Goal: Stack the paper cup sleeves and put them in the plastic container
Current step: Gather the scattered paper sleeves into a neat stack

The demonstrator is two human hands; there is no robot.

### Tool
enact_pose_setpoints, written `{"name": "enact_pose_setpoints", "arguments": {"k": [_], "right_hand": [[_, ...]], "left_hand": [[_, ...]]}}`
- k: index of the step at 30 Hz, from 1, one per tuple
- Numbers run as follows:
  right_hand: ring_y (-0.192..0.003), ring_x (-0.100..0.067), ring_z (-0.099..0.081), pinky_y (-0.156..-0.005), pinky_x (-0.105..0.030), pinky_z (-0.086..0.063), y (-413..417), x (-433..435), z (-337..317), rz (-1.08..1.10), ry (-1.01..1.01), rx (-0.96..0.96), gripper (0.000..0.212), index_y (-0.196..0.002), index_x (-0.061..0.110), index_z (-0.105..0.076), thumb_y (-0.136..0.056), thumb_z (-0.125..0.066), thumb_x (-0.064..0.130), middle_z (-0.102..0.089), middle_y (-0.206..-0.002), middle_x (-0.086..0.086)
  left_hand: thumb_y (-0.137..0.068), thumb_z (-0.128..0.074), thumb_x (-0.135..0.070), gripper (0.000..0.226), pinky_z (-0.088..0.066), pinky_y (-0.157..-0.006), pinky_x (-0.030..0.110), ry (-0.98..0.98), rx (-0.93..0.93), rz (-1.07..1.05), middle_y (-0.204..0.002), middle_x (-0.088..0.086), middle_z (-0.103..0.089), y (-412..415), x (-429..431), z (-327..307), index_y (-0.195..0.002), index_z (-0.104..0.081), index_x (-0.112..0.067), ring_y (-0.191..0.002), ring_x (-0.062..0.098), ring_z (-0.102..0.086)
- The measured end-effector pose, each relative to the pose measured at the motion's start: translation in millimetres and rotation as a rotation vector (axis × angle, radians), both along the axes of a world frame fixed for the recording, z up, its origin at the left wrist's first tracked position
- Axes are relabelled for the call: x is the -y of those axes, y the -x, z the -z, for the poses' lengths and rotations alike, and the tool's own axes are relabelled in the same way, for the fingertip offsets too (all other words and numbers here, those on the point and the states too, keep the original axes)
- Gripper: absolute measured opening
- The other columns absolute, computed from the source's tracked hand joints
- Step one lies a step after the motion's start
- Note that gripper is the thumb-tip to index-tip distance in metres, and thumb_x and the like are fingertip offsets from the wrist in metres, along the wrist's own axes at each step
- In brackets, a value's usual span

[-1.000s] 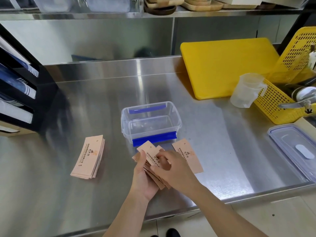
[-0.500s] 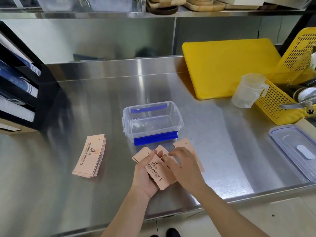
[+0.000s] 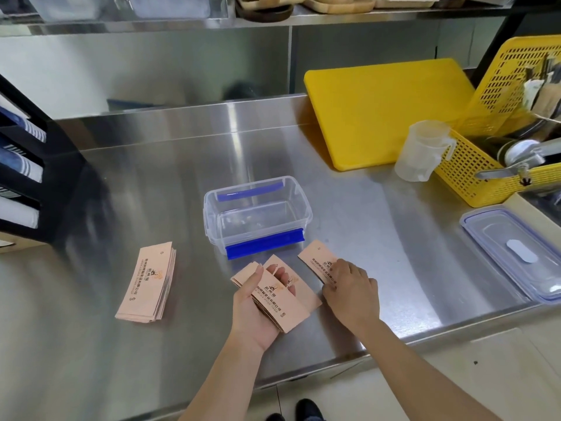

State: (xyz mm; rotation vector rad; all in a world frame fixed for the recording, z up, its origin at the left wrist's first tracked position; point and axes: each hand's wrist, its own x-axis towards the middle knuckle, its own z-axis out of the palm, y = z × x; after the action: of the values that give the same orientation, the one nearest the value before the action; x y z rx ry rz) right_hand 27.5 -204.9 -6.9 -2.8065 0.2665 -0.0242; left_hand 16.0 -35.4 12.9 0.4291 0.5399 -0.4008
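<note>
My left hand (image 3: 253,302) holds a stack of flat pink paper cup sleeves (image 3: 282,302), palm up, just in front of the clear plastic container (image 3: 258,215) with blue clips, which stands empty. My right hand (image 3: 349,288) rests fingers-down on a single loose sleeve (image 3: 317,258) lying on the steel counter to the right of the held stack. A second stack of sleeves (image 3: 148,284) lies on the counter to the left, untouched.
The container's lid (image 3: 513,253) lies at the right counter edge. A yellow cutting board (image 3: 385,110), a clear measuring jug (image 3: 423,150) and a yellow basket (image 3: 498,165) stand at the back right. A black rack (image 3: 24,165) occupies the left.
My right hand has left the held stack and moved right onto the loose sleeve. The stack in my left hand now lies squarer and flatter.
</note>
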Motion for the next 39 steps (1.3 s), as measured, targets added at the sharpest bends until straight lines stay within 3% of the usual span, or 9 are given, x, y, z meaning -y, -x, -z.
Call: {"name": "enact_pose_setpoints", "arguments": {"k": [5, 13, 18, 23, 26, 29, 31, 34, 39], "right_hand": [[-0.095, -0.028, -0.051, -0.08, -0.037, -0.038, -1, -2, -16, 0.022, -0.141, -0.004, 0.032, -0.105, 0.013, -0.05, -0.078, -0.054, 0.029, -0.059, -0.108, -0.009], [-0.107, -0.007, -0.043, -0.081, -0.012, -0.032, 14, -43, -42, -0.198, -0.656, -0.083, 0.041, -0.115, 0.028, -0.055, -0.075, -0.062, 0.032, -0.046, -0.112, 0.004], [-0.111, -0.005, -0.042, -0.095, -0.019, -0.033, 20, -61, -45, -0.354, -0.602, -0.126, 0.046, -0.12, 0.026, -0.055, -0.078, -0.065, 0.039, -0.047, -0.116, 0.006], [-0.111, -0.003, -0.046, -0.097, -0.024, -0.039, 18, -64, -45, -0.431, -0.643, -0.201, 0.039, -0.115, 0.029, -0.061, -0.079, -0.062, 0.045, -0.052, -0.116, 0.009], [-0.102, -0.007, -0.052, -0.09, -0.026, -0.044, 17, -65, -43, -0.462, -0.671, -0.173, 0.026, -0.101, 0.025, -0.068, -0.082, -0.06, 0.04, -0.058, -0.104, 0.005], [-0.099, -0.015, -0.054, -0.088, -0.027, -0.041, 18, -67, -32, -0.34, -0.571, 0.001, 0.024, -0.096, 0.016, -0.068, -0.086, -0.056, 0.033, -0.059, -0.099, 0.003], [-0.108, -0.019, -0.049, -0.093, -0.027, -0.031, 16, -64, -24, -0.251, -0.358, 0.097, 0.032, -0.108, 0.015, -0.061, -0.086, -0.055, 0.037, -0.056, -0.114, -0.002], [-0.122, -0.023, -0.038, -0.095, -0.033, -0.024, 14, -56, -12, -0.231, -0.115, 0.044, 0.053, -0.125, 0.021, -0.044, -0.082, -0.05, 0.053, -0.043, -0.134, -0.004], [-0.131, -0.024, -0.03, -0.102, -0.038, -0.025, 17, -51, 0, -0.321, 0.009, -0.091, 0.068, -0.132, 0.021, -0.034, -0.077, -0.05, 0.058, -0.035, -0.141, -0.007]], "left_hand": [[-0.056, -0.078, -0.04, 0.06, -0.05, -0.088, 0.039, -0.042, 0.009, -0.039, -0.1, 0.009, -0.069, -1, 0, 4, -0.105, -0.066, -0.008, -0.085, 0.021, -0.068], [-0.065, -0.056, -0.066, 0.062, -0.057, -0.073, 0.044, -0.058, 0.206, 0.068, -0.102, 0.01, -0.073, 0, -4, 6, -0.102, -0.071, -0.018, -0.095, 0.027, -0.069], [-0.063, -0.06, -0.06, 0.059, -0.058, -0.07, 0.04, 0.022, 0.177, 0.032, -0.096, 0.004, -0.075, 4, -9, 5, -0.096, -0.075, -0.013, -0.089, 0.022, -0.071], [-0.068, -0.062, -0.043, 0.05, -0.045, -0.096, 0.046, -0.056, 0.163, -0.031, -0.102, 0.005, -0.066, 7, -16, 7, -0.105, -0.063, -0.01, -0.1, 0.024, -0.062], [-0.07, -0.063, -0.035, 0.028, -0.052, -0.078, 0.044, -0.064, 0.19, -0.008, -0.081, 0.003, -0.064, 9, -20, 6, -0.087, -0.063, -0.013, -0.078, 0.023, -0.065], [-0.066, -0.068, -0.032, 0.025, -0.056, -0.065, 0.035, -0.025, 0.138, -0.082, -0.071, 0.001, -0.06, 9, -21, 8, -0.08, -0.062, -0.013, -0.063, 0.017, -0.062], [-0.066, -0.071, -0.033, 0.026, -0.054, -0.06, 0.032, 0.006, 0.123, -0.135, -0.068, 0.002, -0.06, 7, -23, 8, -0.076, -0.061, -0.011, -0.057, 0.017, -0.059], [-0.067, -0.07, -0.036, 0.029, -0.051, -0.058, 0.031, -0.018, 0.113, -0.152, -0.065, 0.004, -0.06, 4, -29, 8, -0.073, -0.061, -0.01, -0.054, 0.018, -0.058], [-0.061, -0.074, -0.041, 0.039, -0.049, -0.061, 0.029, 0.041, 0.064, -0.234, -0.069, 0.001, -0.055, 5, -31, 11, -0.08, -0.059, -0.01, -0.061, 0.014, -0.051]]}}
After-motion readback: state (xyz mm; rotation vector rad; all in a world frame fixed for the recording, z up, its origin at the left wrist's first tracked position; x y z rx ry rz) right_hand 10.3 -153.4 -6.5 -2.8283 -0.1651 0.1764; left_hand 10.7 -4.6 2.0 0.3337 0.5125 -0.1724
